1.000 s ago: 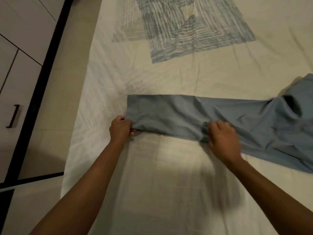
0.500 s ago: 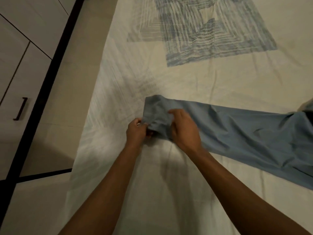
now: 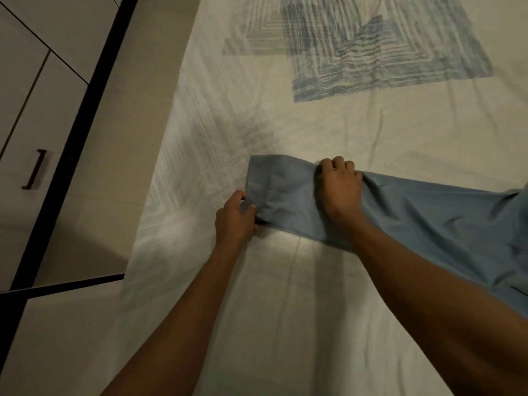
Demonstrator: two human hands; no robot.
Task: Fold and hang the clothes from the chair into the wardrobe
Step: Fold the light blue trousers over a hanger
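A grey-blue garment (image 3: pixel 423 221), long and narrow like a trouser leg, lies across the cream bed sheet (image 3: pixel 300 310) and runs off the right edge of the view. My left hand (image 3: pixel 235 217) pinches the near corner of its left end. My right hand (image 3: pixel 338 185) reaches over the cloth, fingers curled round its far edge a short way in from that end. The rest of the garment to the right is rumpled and partly cut off by the frame.
The sheet carries a blue striped square print (image 3: pixel 371 44) at the far side. Left of the bed runs a strip of pale floor (image 3: pixel 120 138). A wardrobe door with a dark handle (image 3: pixel 34 170) and a black frame edge stand at far left.
My right hand slid left along the garment's near edge to the end, then moved over to its far edge. The left hand kept its hold on the end corner. The view shifted left.
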